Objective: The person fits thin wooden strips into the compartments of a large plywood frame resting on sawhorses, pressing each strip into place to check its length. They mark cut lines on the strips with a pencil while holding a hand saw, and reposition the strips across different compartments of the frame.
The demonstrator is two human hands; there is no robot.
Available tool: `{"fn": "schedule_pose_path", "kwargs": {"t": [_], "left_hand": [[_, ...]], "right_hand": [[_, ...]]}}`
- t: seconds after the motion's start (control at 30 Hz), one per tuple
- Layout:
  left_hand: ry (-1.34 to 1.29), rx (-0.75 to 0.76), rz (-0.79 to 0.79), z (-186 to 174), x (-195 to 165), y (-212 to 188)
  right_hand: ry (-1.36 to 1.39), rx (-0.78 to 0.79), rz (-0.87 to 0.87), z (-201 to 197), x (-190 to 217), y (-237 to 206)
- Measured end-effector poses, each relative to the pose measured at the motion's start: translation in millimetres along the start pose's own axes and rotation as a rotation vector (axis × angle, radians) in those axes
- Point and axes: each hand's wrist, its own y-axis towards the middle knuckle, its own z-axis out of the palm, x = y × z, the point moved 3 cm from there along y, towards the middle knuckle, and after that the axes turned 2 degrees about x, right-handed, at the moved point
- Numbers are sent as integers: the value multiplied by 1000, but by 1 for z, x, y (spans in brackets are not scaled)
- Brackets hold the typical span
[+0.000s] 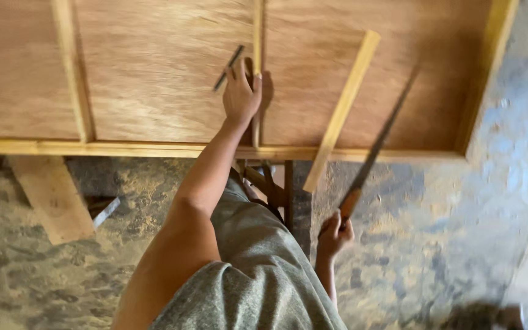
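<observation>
Handsaw (379,137) is gripped by the right hand (335,235) off the plywood panel's (154,73) near edge; left hand (241,91) presses flat, fingers released, beside a pencil (228,67).

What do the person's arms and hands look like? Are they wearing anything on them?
Both arms are bare, with no gloves, watch or rings that show. The left hand ends a long bare forearm, and a short grey-green sleeve of speckled cloth covers the shoulder. The right hand is also bare, with only a short stretch of uncovered wrist showing.
</observation>
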Motion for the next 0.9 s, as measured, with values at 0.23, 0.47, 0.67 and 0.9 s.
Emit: {"fn": "schedule_pose_path", "kwargs": {"t": [0.23, 0.47, 0.67, 0.9], "left_hand": [[193, -238, -179, -121, 124, 43], [410, -307, -434, -237, 241, 56], [247, -32, -464, -237, 266, 56], [349, -123, -244, -236, 256, 56]], "right_hand": [[-415, -25, -288, 22, 7, 34], [-1136, -118, -457, 47, 13, 112], [-1157, -173, -505, 66, 23, 152], [-1040, -80, -409, 81, 27, 155]]}}
